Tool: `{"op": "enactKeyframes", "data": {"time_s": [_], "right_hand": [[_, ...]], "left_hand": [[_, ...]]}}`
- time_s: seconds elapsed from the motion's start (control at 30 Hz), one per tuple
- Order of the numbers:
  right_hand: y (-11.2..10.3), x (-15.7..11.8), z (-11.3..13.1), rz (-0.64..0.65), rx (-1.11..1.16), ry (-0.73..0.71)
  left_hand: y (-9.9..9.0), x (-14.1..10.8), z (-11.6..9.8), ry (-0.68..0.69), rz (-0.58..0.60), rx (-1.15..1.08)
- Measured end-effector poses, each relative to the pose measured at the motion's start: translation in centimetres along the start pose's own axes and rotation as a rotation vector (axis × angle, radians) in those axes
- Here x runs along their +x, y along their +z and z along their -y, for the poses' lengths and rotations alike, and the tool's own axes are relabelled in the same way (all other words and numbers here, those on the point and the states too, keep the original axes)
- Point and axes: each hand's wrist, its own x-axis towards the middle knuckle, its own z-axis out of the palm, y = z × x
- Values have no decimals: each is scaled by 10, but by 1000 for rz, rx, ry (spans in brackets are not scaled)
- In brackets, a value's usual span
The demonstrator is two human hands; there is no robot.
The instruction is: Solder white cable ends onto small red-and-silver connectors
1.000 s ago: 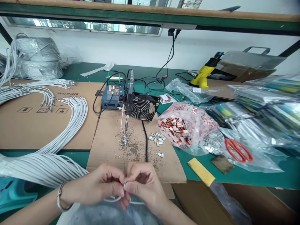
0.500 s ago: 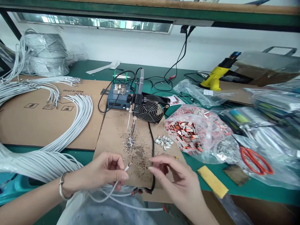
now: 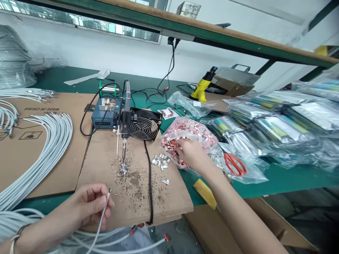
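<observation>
My left hand is closed on a white cable, pinched between thumb and fingers near its end. Short bare-ended wires, one green, stick up from the cable's tip. Over on the right, my right hand is in the mouth of a clear plastic bag full of small orange-and-silver connectors. Its fingers are curled down among these connectors; the tips are partly hidden, so what they grip cannot be made out. Below the board edge, other white cables end in orange-and-black connectors.
A soldering iron stands clamped above solder scraps, beside a blue station and a fan. Small metal connectors lie on the cardboard. Red scissors, a yellow sponge and bundled cables lie around.
My right hand has moved from beside the cable end, away to the right, into the bag of connectors. The left hand still holds the cable. The view has turned right.
</observation>
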Motion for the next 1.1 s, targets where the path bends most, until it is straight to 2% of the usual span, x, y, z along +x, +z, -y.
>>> {"op": "enactKeyframes", "data": {"time_s": [0.13, 0.37, 0.57, 0.67, 0.73, 0.8, 0.87, 0.93, 1.03, 1.1], "right_hand": [[6, 16, -3, 59, -43, -14], [3, 24, -12, 107, -10, -104], [-21, 0, 13, -33, 116, -71], [-23, -17, 38, -157, 449, -158], [-17, -24, 59, -69, 709, -250], [-8, -26, 81, 138, 944, -247], [1, -23, 101, 311, 1181, -153], [9, -17, 115, 425, 1386, -33], [14, -10, 126, 520, 1569, 108], [14, -8, 128, 545, 1652, 139]], "left_hand": [[2, -1, -5, -45, -59, 42], [-15, 13, -13, -5, -152, 546], [-12, 26, -38, 29, -93, 664], [-14, 34, -45, 73, -58, 721], [-16, 40, -48, 105, -44, 740], [-16, 45, -50, 111, -51, 738], [-16, 49, -51, 99, -71, 721], [-16, 51, -53, 76, -80, 685], [-16, 52, -52, 47, -37, 627], [-17, 52, -50, 51, -1, 600]]}}
